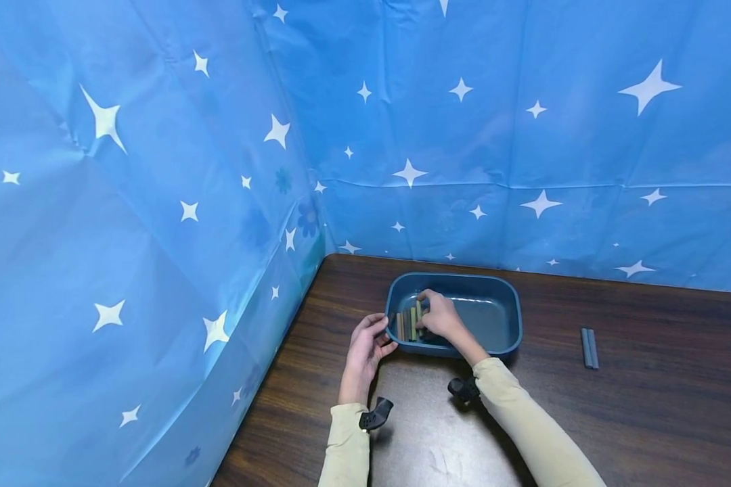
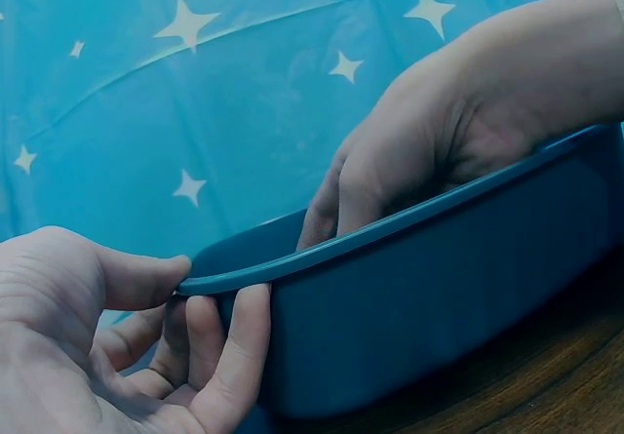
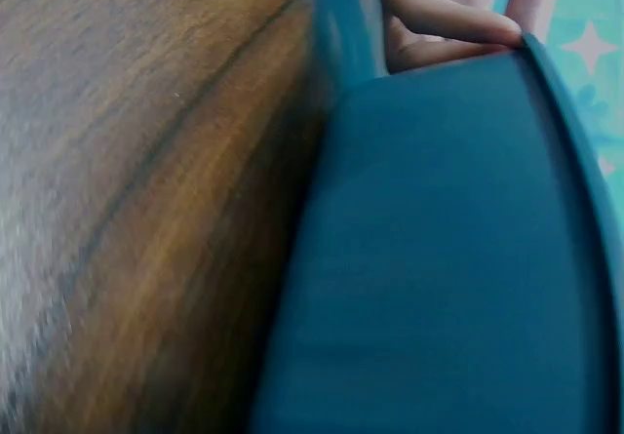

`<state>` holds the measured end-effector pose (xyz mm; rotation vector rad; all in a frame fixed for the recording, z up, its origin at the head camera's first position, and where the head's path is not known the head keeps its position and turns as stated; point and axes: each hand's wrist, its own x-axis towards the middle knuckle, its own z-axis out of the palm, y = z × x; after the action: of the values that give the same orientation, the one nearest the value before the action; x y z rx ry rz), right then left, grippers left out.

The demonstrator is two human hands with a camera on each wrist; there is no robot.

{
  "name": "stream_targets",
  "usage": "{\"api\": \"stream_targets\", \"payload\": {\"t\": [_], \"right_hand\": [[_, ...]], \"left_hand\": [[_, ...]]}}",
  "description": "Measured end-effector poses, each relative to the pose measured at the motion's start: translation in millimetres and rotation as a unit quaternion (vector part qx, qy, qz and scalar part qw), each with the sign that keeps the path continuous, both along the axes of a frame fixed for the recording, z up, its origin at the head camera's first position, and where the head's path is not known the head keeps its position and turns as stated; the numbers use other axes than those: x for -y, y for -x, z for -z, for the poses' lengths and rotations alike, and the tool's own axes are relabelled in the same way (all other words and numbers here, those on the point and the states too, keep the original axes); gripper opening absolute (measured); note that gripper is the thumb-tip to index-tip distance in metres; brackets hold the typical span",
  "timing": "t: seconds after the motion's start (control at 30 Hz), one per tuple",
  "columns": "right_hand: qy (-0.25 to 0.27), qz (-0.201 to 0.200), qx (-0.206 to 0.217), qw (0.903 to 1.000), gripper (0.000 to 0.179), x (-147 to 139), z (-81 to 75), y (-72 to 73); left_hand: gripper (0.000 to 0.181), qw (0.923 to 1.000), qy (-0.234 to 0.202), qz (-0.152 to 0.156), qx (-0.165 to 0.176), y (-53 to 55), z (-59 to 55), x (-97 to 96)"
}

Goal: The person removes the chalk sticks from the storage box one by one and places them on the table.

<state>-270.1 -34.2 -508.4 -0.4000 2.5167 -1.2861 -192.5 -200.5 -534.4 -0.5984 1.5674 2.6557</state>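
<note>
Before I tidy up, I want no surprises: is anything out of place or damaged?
No damage shows; only two blue-grey sticks look stray, lying on the table while other sticks are in the bin.

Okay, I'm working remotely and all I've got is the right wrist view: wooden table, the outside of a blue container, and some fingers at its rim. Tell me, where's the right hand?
Observer: The head view shows the right hand reaching down inside the blue container.
Operator: I can't see in there. What's by its fingers?
Observer: A row of sticks, set side by side at the container's left end.
Operator: And anything lying outside, on the table?
Observer: Yes, two grey-blue sticks lie side by side to the right of the container.
</note>
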Motion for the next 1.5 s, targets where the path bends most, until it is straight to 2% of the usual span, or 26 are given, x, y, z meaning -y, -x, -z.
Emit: {"api": "stream_targets", "payload": {"t": [0.1,0.23,0.37,0.7,1.0,1.17,1.5], "right_hand": [[0.055,0.001,0.034,0.9979,0.051,-9.7,-4.8,-0.4],[0.129,0.003,0.071,0.9891,0.052,-25.9,-12.6,-0.4],[0.158,0.000,0.069,0.9851,0.053,-43.0,-23.1,-1.1],[0.172,-0.012,0.042,0.9840,0.058,-81.3,-50.1,-5.5],[0.172,0.010,0.031,0.9846,0.060,-110.2,-66.8,-13.9],[0.166,0.023,0.035,0.9852,0.061,-127.3,-69.6,-19.0],[0.169,0.036,0.038,0.9843,0.063,-166.0,-62.0,-25.7]], "left_hand": [[0.007,1.0000,-0.001,-0.001,-0.002,0.8,-0.7,-1.5],[0.008,1.0000,-0.003,0.000,-0.006,1.4,-0.4,-2.9],[0.007,1.0000,-0.002,-0.005,-0.001,1.2,0.4,-3.3],[0.007,0.9999,-0.006,-0.011,-0.003,1.6,1.8,-3.3],[0.006,0.9999,-0.003,-0.013,-0.003,0.8,0.1,-5.0],[0.007,0.9998,-0.008,-0.017,-0.001,1.1,0.0,-6.2],[0.006,0.9998,-0.007,-0.016,-0.006,1.5,1.3,-6.7]]}}
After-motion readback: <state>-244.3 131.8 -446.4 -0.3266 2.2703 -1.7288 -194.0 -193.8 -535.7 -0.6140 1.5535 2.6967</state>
